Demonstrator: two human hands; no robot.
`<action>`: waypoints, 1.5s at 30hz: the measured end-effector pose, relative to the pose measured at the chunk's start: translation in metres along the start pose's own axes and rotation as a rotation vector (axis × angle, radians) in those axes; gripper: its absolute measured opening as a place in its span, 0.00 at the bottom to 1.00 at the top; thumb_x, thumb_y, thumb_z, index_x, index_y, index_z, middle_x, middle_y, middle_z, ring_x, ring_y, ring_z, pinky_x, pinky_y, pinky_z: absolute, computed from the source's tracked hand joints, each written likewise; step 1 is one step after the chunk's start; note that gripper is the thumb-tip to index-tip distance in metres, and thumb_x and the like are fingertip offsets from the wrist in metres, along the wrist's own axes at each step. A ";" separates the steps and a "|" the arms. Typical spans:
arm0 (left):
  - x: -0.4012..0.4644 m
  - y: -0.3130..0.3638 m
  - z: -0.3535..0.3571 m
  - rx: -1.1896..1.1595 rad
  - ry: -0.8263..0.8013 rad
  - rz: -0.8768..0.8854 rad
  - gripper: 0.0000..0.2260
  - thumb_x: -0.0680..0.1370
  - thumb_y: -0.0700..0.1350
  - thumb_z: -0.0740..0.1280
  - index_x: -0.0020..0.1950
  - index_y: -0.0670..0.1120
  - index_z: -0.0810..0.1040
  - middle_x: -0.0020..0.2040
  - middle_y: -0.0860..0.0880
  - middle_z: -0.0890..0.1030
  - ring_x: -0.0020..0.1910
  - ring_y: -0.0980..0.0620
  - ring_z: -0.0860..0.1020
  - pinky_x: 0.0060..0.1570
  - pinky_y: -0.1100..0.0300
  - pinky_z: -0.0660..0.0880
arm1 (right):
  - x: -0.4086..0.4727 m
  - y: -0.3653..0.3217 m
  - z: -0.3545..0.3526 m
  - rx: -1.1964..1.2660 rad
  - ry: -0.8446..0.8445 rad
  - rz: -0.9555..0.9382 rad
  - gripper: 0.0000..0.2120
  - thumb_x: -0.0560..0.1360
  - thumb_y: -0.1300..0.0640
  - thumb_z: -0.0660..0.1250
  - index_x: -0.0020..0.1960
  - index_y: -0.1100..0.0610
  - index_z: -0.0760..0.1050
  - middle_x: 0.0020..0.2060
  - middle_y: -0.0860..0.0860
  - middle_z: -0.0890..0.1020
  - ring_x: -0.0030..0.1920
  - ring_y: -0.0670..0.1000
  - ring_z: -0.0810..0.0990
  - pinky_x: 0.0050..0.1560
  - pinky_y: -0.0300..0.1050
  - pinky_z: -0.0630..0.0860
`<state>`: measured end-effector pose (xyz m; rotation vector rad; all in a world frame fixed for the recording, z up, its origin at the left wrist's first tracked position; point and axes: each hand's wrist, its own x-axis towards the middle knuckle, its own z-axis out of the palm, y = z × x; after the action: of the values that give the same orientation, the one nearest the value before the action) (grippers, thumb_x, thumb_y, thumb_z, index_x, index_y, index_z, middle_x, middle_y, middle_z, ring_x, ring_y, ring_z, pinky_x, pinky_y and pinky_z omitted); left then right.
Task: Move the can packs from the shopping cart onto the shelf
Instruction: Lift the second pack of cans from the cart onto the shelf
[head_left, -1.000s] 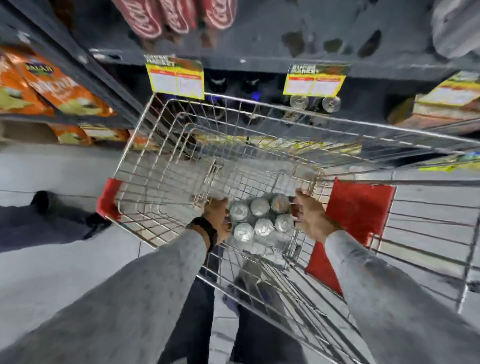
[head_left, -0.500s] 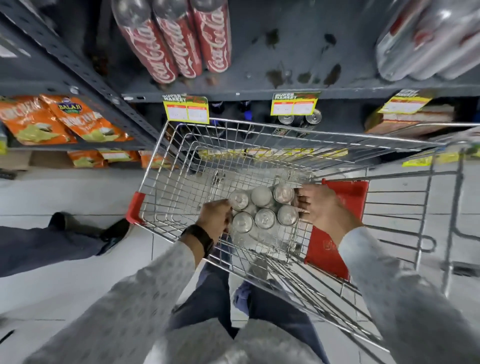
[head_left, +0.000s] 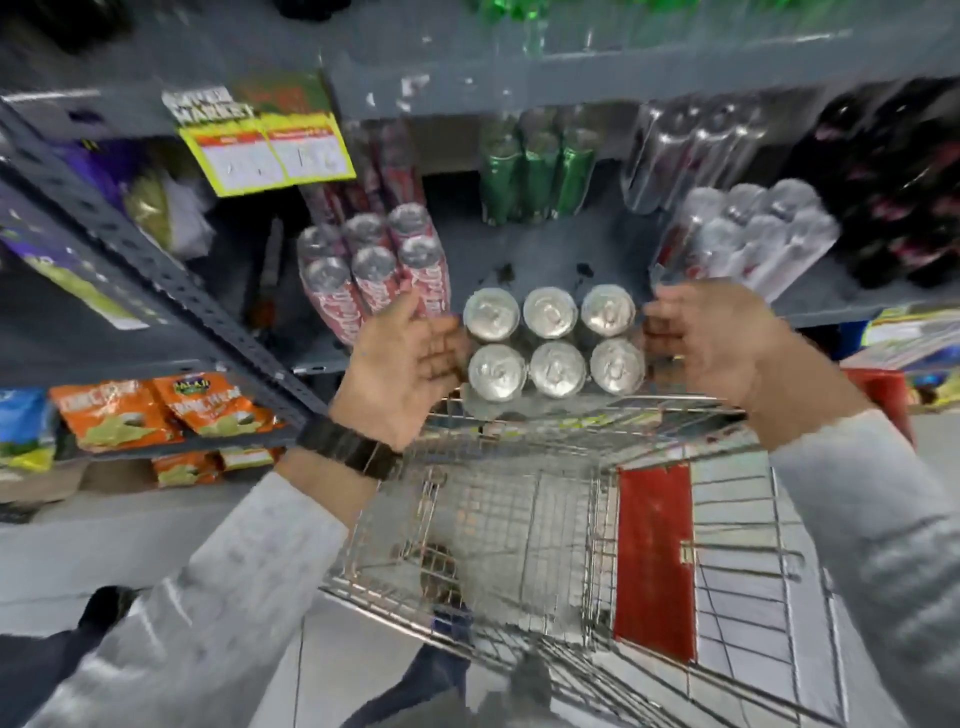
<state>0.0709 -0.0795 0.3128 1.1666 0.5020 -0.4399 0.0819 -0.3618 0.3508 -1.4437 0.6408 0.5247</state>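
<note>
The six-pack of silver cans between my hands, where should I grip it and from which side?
Grip the six-pack by its two short ends, left hand and right hand pressing inward. It sits three cans wide, two deep, tops facing you, so the ends likely give the firmest flat hold.

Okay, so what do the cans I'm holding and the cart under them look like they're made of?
Can pack, between the left hand and right hand: likely aluminium, going by the bright, silvery, rimmed tops; any wrap around it is too blurred to tell. Shopping cart: thin welded steel wire, shiny, probably chrome or zinc plated, with a matte red panel that looks plastic.
</note>
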 end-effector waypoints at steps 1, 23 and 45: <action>0.007 0.011 0.009 0.017 -0.008 0.013 0.30 0.80 0.64 0.57 0.64 0.40 0.80 0.50 0.44 0.85 0.52 0.45 0.81 0.62 0.49 0.75 | 0.007 -0.015 0.000 -0.021 0.011 -0.005 0.17 0.83 0.49 0.58 0.40 0.56 0.74 0.31 0.53 0.79 0.35 0.53 0.75 0.38 0.48 0.74; 0.130 0.022 0.061 0.040 0.025 0.013 0.07 0.82 0.51 0.62 0.49 0.52 0.77 0.50 0.53 0.80 0.50 0.54 0.77 0.52 0.56 0.73 | 0.174 -0.076 0.011 -0.100 0.212 -0.264 0.08 0.77 0.53 0.67 0.41 0.52 0.80 0.37 0.49 0.82 0.35 0.49 0.78 0.40 0.42 0.73; 0.149 -0.023 0.071 0.123 -0.040 0.108 0.26 0.84 0.60 0.55 0.80 0.50 0.66 0.75 0.47 0.75 0.66 0.51 0.78 0.49 0.63 0.82 | 0.187 0.011 -0.001 0.203 0.030 -0.374 0.18 0.81 0.41 0.62 0.64 0.48 0.83 0.57 0.48 0.88 0.59 0.50 0.87 0.58 0.51 0.82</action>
<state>0.1889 -0.1645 0.2303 1.2938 0.3791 -0.4044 0.2107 -0.3714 0.2151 -1.3389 0.4188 0.1408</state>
